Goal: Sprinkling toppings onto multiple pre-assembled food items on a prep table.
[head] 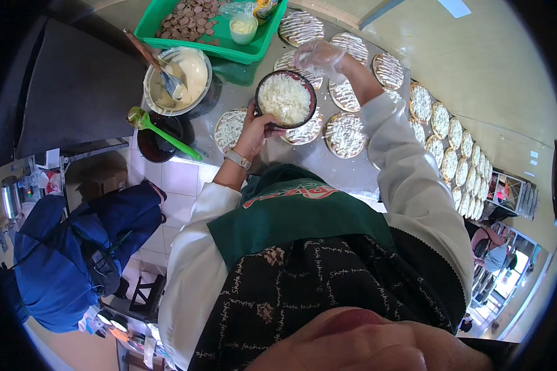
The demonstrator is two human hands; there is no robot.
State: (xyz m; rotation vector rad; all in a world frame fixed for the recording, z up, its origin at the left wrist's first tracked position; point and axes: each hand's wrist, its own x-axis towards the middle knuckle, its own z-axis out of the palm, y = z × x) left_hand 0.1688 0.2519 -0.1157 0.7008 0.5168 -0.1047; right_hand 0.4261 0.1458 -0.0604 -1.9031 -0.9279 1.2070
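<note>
My left hand (pixel 257 131), with a watch at the wrist, grips a dark round bowl (pixel 259 108) by its near side. White shredded cheese (pixel 285 99) fills the bowl. In a clear plastic glove, my right hand (pixel 319 56) hovers above a flat round base (pixel 285 62) striped with white sauce. Blur and the glove hide whether its fingers hold anything. Beside my right forearm lies another striped round (pixel 345 96). Closer to me, white shreds cover a round (pixel 346 136) and another round (pixel 228 129) left of my left wrist.
A green tray (pixel 223 52) holds brown discs and a small cup. To the left, a tub (pixel 203 55) of cream sauce carries a brush (pixel 160 69). A green spatula (pixel 169 137) lies across a dark bowl (pixel 155 155). Several topped rounds (pixel 440 119) line the right. A person in blue (pixel 60 259) stands behind left.
</note>
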